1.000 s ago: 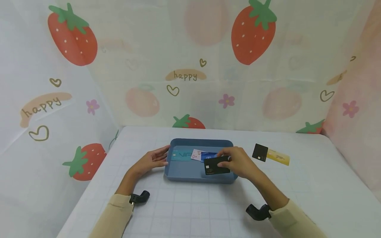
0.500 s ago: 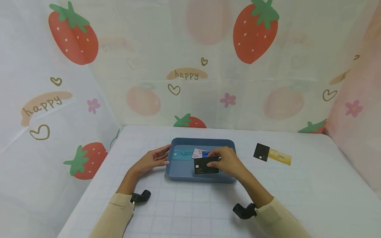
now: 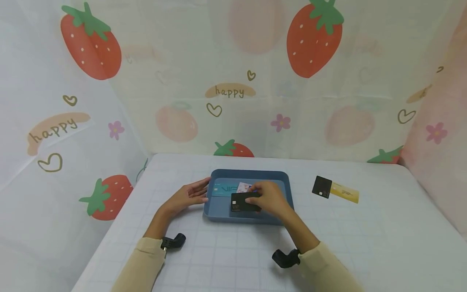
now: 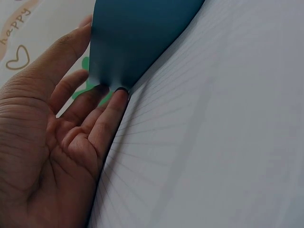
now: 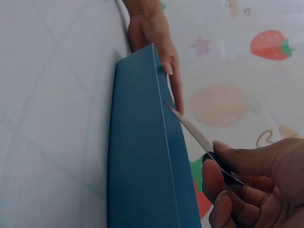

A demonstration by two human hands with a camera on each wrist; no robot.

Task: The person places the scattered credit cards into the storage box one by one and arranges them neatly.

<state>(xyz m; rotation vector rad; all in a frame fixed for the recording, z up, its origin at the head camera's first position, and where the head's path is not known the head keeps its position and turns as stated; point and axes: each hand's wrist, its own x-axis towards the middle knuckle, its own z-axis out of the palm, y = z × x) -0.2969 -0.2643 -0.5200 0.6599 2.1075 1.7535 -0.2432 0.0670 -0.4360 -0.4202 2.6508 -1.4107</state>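
Note:
My right hand (image 3: 270, 198) pinches a black VIP card (image 3: 238, 202) between thumb and fingers, tilted over the middle of a blue tray (image 3: 233, 220). In the right wrist view the card (image 5: 194, 132) appears edge-on, reaching past the tray's rim. A teal VIP card (image 3: 223, 190) lies at the tray's left; a white card with a pink pattern (image 3: 242, 187) sits beside it. The blue card by that one is mostly hidden behind my right hand. My left hand (image 3: 187, 197) touches the tray's left end, its fingertips against the wall (image 4: 137, 38) in the left wrist view.
On the table to the tray's right lie a black card (image 3: 322, 187) and a yellow card (image 3: 344, 192), touching or slightly overlapping. A white gridded cloth (image 3: 219, 259) covers the table. Behind it hangs a curtain (image 3: 233, 52) printed with strawberries.
My right hand has carried the black VIP card leftward over the tray, from its right part to its middle. It now covers more of the blue card. My left hand stays at the tray's end.

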